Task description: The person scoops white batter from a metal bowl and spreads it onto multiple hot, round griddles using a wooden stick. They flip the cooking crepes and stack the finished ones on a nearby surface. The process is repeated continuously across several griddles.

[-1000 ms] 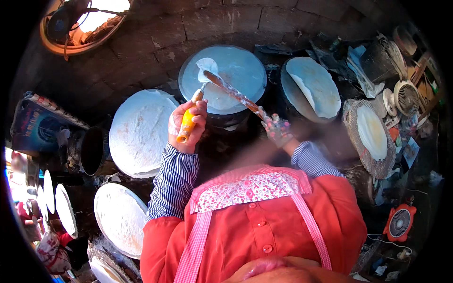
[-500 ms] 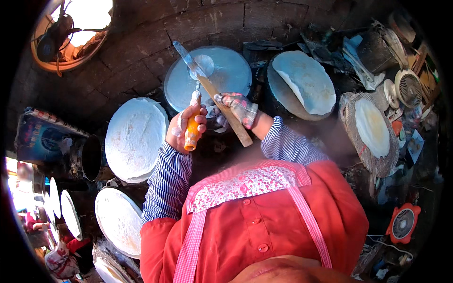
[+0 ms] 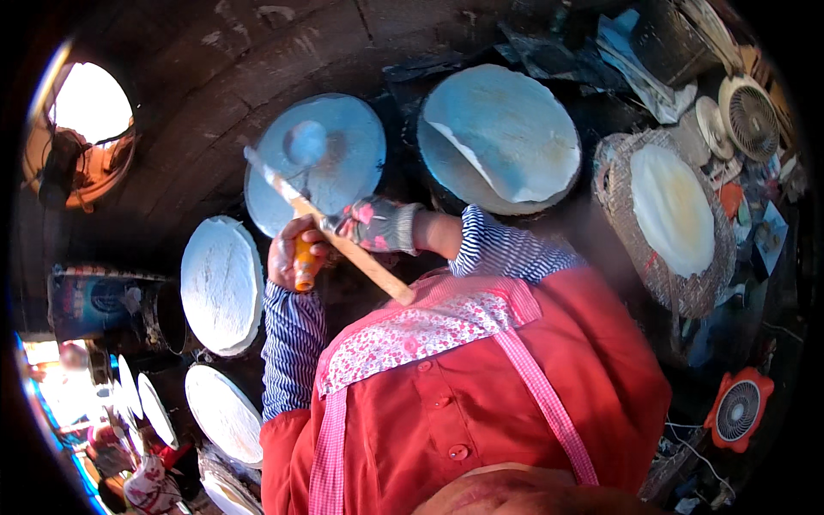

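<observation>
My left hand is wrapped round a yellow-orange handle; the tool's upper end is hidden. My right hand, in a grey flowered glove, grips a long wooden stick lying diagonally across the handle's top. The stick's whitened tip reaches over a round griddle, which bears a pale round patch. A second griddle at the right holds a pale round sheet with one curled edge. A white disc stands left of my hands.
Brick wall behind, round opening upper left. At right, a woven tray with a pale sheet, clutter, a beige fan and an orange fan. At lower left, more discs and partly visible red clothing.
The view has shifted. The stick has swung lower and leftward, with my right hand moving left toward my left hand. My left hand still grips the yellow handle, now further left in view.
</observation>
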